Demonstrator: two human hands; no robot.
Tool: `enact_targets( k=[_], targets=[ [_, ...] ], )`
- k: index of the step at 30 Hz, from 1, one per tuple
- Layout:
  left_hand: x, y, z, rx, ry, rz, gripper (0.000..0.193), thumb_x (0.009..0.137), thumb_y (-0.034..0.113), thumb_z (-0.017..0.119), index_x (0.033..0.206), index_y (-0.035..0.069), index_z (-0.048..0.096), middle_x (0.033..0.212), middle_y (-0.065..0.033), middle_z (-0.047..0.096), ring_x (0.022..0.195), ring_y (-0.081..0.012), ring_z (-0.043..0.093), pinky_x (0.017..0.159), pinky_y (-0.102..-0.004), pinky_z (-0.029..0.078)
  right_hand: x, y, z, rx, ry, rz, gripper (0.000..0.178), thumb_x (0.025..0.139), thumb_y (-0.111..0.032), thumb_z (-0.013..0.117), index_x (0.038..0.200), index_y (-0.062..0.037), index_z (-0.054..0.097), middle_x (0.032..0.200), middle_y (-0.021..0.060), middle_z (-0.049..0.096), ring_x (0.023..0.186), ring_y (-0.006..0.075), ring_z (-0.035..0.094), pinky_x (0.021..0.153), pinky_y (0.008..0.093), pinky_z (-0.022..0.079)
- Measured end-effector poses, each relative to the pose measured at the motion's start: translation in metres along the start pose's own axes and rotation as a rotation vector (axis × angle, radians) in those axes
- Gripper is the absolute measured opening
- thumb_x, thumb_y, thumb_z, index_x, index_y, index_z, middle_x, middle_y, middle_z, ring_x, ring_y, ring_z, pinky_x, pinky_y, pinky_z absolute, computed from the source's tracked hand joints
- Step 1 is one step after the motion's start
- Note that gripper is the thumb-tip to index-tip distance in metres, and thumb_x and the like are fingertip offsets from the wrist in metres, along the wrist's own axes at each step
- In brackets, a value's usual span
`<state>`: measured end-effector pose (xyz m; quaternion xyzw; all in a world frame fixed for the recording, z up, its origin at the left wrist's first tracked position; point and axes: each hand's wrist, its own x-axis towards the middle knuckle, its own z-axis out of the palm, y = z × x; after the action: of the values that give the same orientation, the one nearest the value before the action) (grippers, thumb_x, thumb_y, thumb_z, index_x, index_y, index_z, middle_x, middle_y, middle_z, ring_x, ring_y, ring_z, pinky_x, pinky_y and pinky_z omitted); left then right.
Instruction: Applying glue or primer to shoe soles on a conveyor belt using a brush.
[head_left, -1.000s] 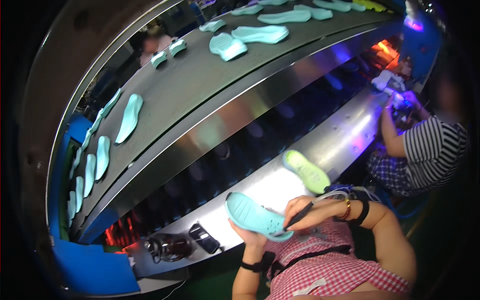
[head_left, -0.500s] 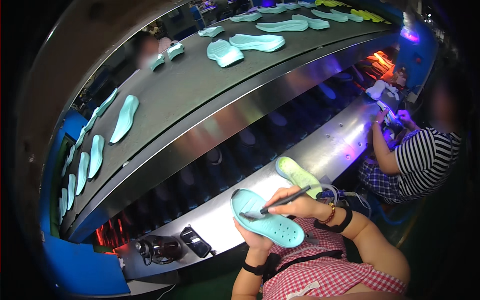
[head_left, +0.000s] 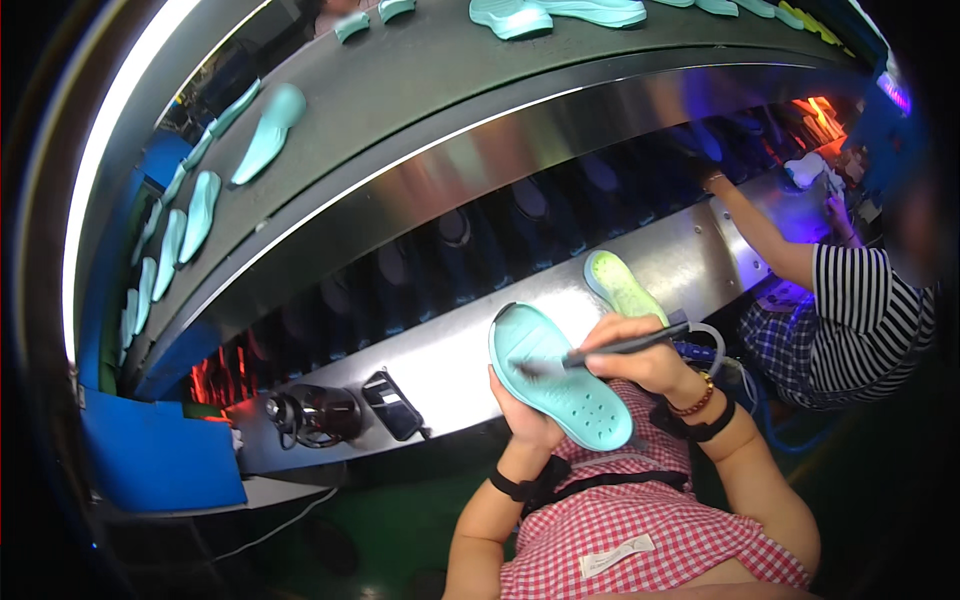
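My left hand (head_left: 530, 415) grips a turquoise shoe sole (head_left: 590, 405) from below and along its left edge, tilting its hollowed inner face up toward me. Small holes dot the sole's near end. In my right hand (head_left: 640, 357) is a brush (head_left: 625, 346) with a dark handle, held between closed fingers. Its bristles, blurred, touch the inside of the sole near the middle. Just beyond my right hand, a yellow-green sole (head_left: 622, 287) with a pale rim lies on the metal ledge (head_left: 460, 375).
A conveyor belt (head_left: 370, 110) carries several turquoise soles. On the ledge at left stand a dark flask (head_left: 320, 415) and a phone (head_left: 392, 404). To the right, a person in a striped top (head_left: 870, 300) reaches toward the machine. A clear hose (head_left: 715, 340) curves beside my right wrist.
The view has shifted, so the belt sits higher in it. My brush still works on the inside of the sole. The person at right has stretched an arm toward the machine.
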<state>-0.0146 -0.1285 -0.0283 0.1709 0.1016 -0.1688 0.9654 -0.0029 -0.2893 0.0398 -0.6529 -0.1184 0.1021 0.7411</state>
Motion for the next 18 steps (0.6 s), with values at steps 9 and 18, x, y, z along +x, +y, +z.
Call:
enact_targets(
  k=[9,18],
  targets=[
    [-0.001,-0.003,-0.012,-0.033,-0.056,-0.005,0.068,0.085,0.061,0.018,0.122,0.009,0.041,0.114,-0.0107,0.05,0.102,-0.0247,0.051,0.087,-0.0386,0.043,-0.003,0.015,0.013,-0.007,0.088,0.05,0.018,0.076,-0.002,0.064,0.093,0.002,0.062,0.088,0.0082,0.062,0.078,0.0102,0.058,0.07,0.0206,0.046],
    [0.0,-0.004,-0.002,0.019,-0.016,0.02,0.064,0.086,0.058,0.019,0.121,0.009,0.042,0.112,-0.0088,0.051,0.101,-0.0232,0.051,0.088,-0.0371,0.042,-0.002,0.021,0.01,0.054,0.131,0.075,0.017,0.077,-0.002,0.062,0.092,0.004,0.061,0.088,0.0102,0.064,0.082,0.0121,0.059,0.076,0.0234,0.047]
  ],
)
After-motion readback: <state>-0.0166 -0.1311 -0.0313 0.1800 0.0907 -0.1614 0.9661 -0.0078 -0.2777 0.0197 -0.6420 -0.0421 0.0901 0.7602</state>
